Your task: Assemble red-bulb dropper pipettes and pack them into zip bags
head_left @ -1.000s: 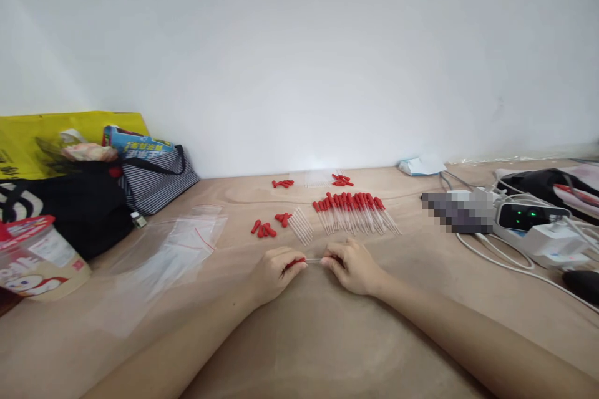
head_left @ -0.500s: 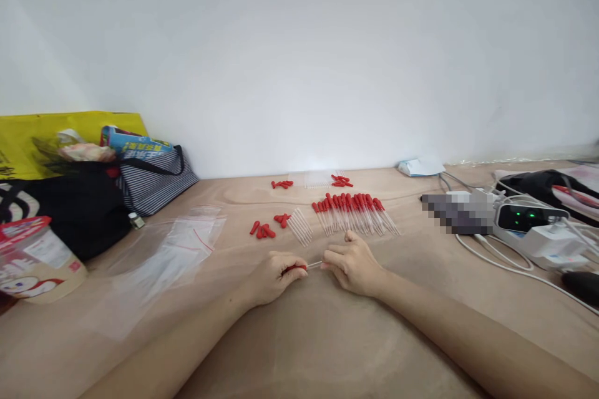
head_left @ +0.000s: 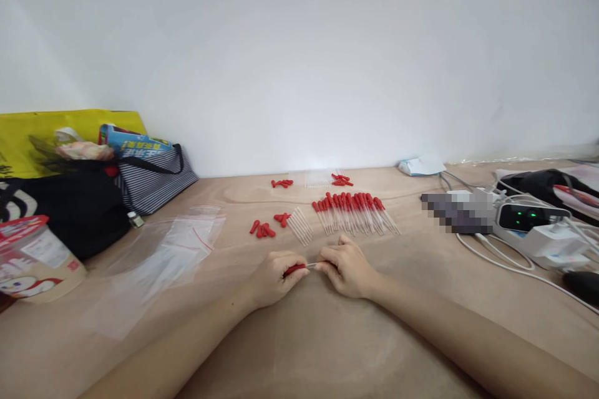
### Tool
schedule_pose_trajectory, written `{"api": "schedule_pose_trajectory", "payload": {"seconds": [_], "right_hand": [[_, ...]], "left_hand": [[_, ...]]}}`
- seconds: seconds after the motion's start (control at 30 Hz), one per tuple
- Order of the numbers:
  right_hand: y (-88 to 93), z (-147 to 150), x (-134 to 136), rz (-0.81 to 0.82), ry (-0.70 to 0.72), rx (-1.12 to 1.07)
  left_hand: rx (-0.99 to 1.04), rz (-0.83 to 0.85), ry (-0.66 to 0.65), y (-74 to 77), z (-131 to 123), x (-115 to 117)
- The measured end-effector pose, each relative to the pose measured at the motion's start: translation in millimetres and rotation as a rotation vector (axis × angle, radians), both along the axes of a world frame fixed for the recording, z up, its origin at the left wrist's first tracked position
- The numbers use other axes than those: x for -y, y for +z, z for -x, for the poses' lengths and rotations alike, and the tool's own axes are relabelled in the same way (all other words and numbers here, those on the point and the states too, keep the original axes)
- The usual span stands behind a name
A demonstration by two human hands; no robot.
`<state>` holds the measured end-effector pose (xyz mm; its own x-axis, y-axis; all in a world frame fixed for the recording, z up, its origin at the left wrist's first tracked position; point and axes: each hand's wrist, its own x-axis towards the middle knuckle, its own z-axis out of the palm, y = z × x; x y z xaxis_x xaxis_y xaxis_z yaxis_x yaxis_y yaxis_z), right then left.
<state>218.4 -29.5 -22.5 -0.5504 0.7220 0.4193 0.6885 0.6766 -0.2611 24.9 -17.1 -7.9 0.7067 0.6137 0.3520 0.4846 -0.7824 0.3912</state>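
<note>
My left hand (head_left: 274,279) is closed round a red rubber dropper bulb (head_left: 294,269). My right hand (head_left: 346,269) pinches a thin glass dropper tube (head_left: 312,265) that runs level between the two hands, one end at the bulb. Whether the tube sits inside the bulb's mouth is hidden by the left fingertips. Just beyond the right hand lie several droppers with red bulbs (head_left: 349,202) in a fanned row. Left of them are several bare glass tubes (head_left: 300,226) side by side, with loose red bulbs (head_left: 266,230) next to them.
Farther back lie more red bulbs (head_left: 282,184) and a clear packet of tubes (head_left: 317,178). Clear zip bags (head_left: 173,255), a paper tub (head_left: 40,259) and a striped bag (head_left: 156,181) occupy the left. Cables and a power strip (head_left: 538,243) are at the right.
My right hand has moved left, toward my left hand, so less of the glass tube shows between them. The left hand stays nearly in place.
</note>
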Motion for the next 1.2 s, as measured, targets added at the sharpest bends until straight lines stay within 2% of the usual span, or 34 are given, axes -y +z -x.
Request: {"api": "schedule_pose_trajectory", "payload": {"seconds": [0.3, 0.5, 0.6, 0.67, 0.77, 0.93, 1.03, 1.2], "right_hand": [[0.1, 1.2, -2.6, 0.038, 0.006, -0.019], [5.9, -2.0, 2.5, -0.052, -0.026, 0.018], [6.2, -3.4, 3.4, -0.053, -0.058, 0.012], [6.4, -4.5, -1.5, -0.007, -0.138, -0.031], [9.4, -4.1, -19.5, 0.045, -0.345, -0.107], [16.6, 9.2, -60.4, 0.044, -0.673, -0.129], [16.0, 19.7, -75.9, 0.086, -0.757, -0.083], [10.5, 25.6, -82.1, 0.128, -0.773, -0.003]], "left_hand": [[0.004, -0.025, 0.013, 0.2, 0.2, -2.9], [0.137, -0.043, 0.034, -1.1, 4.8, -11.6], [0.171, -0.151, 0.129, -1.4, 8.0, -14.1], [0.185, -0.214, 0.265, -3.0, 11.7, -17.0], [0.200, -0.207, 0.430, -7.5, 19.2, -24.3], [0.132, -0.193, 0.541, -9.0, 29.1, -35.0], [0.032, -0.287, 0.609, -4.9, 29.7, -36.0], [-0.103, -0.430, 0.678, -1.1, 20.2, -39.2]]}}
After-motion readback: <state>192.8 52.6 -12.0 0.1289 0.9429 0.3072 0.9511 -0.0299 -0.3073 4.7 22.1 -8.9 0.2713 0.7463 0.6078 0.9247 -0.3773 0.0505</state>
